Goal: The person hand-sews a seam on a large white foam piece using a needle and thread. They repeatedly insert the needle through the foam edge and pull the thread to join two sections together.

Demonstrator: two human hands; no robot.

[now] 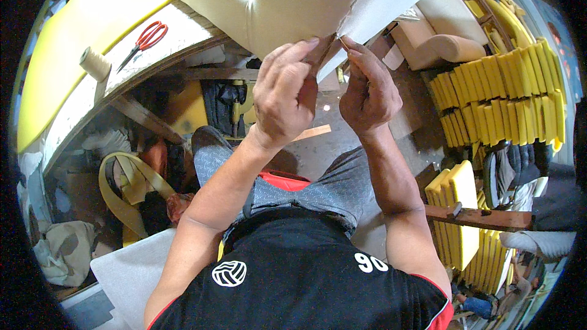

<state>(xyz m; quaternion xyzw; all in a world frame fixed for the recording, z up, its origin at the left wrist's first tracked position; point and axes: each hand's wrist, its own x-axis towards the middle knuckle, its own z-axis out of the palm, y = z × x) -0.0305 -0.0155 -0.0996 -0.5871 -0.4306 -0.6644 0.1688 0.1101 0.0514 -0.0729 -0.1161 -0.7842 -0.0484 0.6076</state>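
A large cream fabric-covered cushion [287, 0] fills the top of the view, with a puckered seam [361, 3] running down to its near corner. My left hand [284, 91] is closed on the fabric edge at that corner, its fingers bent. Just across from it, my right hand [370, 95] pinches a thin, needle-like thing [344, 43] between thumb and forefinger, right at the seam's lower end. That thing is too small to make out fully. The fingertips of both hands are close together but apart.
Red-handled scissors [148, 36] and a thread spool [95, 64] lie on the white-topped table [189, 27] at left, beside yellow foam [73, 36]. Stacked yellow foam pieces [501, 91] and a beige upholstered piece [449, 49] stand at right. A wooden bar [483, 217] juts in below.
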